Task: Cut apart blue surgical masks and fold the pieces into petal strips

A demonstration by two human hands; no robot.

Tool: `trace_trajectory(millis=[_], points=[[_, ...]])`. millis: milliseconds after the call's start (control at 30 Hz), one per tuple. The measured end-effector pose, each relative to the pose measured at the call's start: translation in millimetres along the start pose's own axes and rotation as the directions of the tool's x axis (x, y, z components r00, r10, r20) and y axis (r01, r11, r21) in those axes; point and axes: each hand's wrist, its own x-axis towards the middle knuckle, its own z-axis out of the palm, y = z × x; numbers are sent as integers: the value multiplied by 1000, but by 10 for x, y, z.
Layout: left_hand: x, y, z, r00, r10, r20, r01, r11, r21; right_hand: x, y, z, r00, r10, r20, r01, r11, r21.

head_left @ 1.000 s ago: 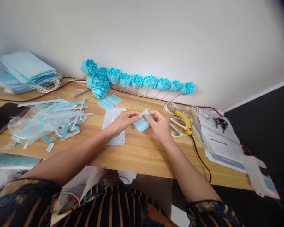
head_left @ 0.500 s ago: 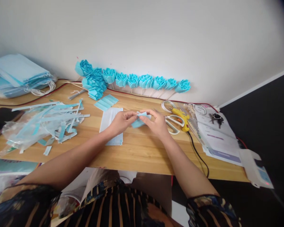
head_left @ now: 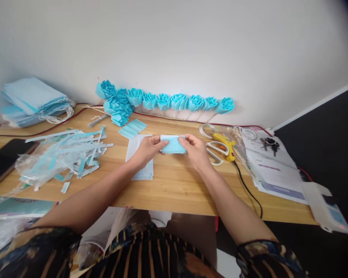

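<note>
Between my hands, just above the wooden table, a folded piece of light blue face-mask fabric is stretched flat. My left hand pinches its left edge, thumb on the front and fingers behind. On the right edge, my right hand pinches in the same way. Under my left hand lies a small stack of pale mask sheets, partly covered by the hand. A pleated blue piece rests just behind that stack. White-handled scissors lie to the right of my right hand.
Blue fabric flowers on sticks line the wall. At left are a pile of masks, cut strips and a phone. A yellow glue gun, papers, keys and a white power strip stand right.
The blue fabric, earlier bunched and tilted between my fingertips, is now spread flat as a rectangle facing me. My hands have moved slightly apart, and the view has shifted a little.
</note>
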Motion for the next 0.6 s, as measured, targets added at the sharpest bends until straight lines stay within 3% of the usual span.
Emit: trace_trajectory(millis=[233,367,467,600], points=[[6,7,-4,1000,4,-23,-4,1000,6,26,89,-25,1000,-8,1,8,1000,-11],[6,17,-11,998,14,-67,-15,1000,-12,63,47,-121,985,-99,-140,85,991,-103],[8,11,-17,995,14,-98,-16,1000,-23,61,-31,-173,918,-314,-240,228,917,-329],[11,-16,-7,989,48,-140,-44,999,32,-7,-126,-151,809,-558,-185,350,710,-611]])
